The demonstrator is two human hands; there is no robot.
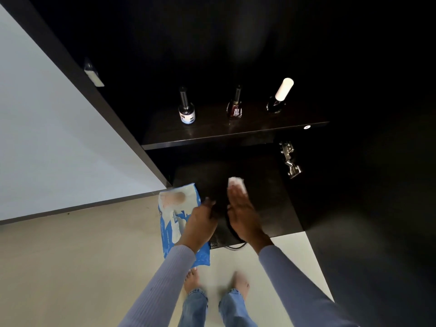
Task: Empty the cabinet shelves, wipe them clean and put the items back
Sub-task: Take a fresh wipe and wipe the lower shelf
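The small white wipe (236, 183) lies flat on the dark brown lower shelf (266, 197) of the cabinet, pressed down under the fingertips of the right hand (243, 213). This grip is almost fully open: the fingers are stretched out flat and close together, and they hold the wipe by pressure from above, not by pinching. The hand's long axis points away from the person, toward the back of the shelf, so the next stroke seems to go forward or sideways over the bare shelf surface ahead of the wipe.

The left hand (200, 223) is just beside the right one, at the front edge of the same shelf. Its fingers are curled, and it rests on or holds the blue and white soft pack of wipes (174, 208); whether it truly grips the pack cannot be told. The pack lies at the left front corner of the shelf and hangs over its edge.

Above, on the dark upper shelf (212, 135), three small nail polish bottles stand upright in a row, well apart from the hands: one with a white label and dark cap (186, 110), one dark red (235, 107), one dark with a white cap (279, 97). They do not block the wiping below. A metal hinge (289, 159) sits on the right cabinet wall, near the far right end of the lower shelf, and the wipe could catch there.
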